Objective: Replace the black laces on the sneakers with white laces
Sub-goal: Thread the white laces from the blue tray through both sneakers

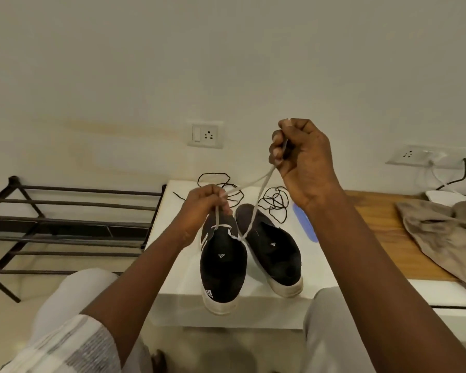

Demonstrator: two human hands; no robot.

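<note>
1. While two black sneakers are sitting side by side on a small white table (172, 267) in the lower centre of the frame, the left sneaker (222, 267) is hanging its white-soled heel over the table's near edge, and the right sneaker (273, 254) is lying just beside it, angled slightly to the right.
2. A white lace (253, 211) is running through the far eyelets of the left sneaker, and both of its ends are rising away from the shoe.
3. The left hand (203, 208), at the centre of the frame, is curling its fingers tightly around one end of the white lace, just above the sneaker's far end.
4. The right hand (301, 154), higher and right of centre, is pinching the other end in a closed grip, drawing it up taut and slanted.
5. Two loose black laces (276, 201) are lying in tangles on the far part of the table, beyond the sneakers.
6. A blue, flat, blurred thing (306, 224) is lying to the right of the sneakers, partly behind the right forearm.
7. A dark metal rack (65, 224) is standing at the left of the frame, and a crumpled tan cloth (439, 232) is lying on a wooden surface (379, 238) at the right.
8. A wall socket (205, 134) is showing above the table on the pale wall.
</note>
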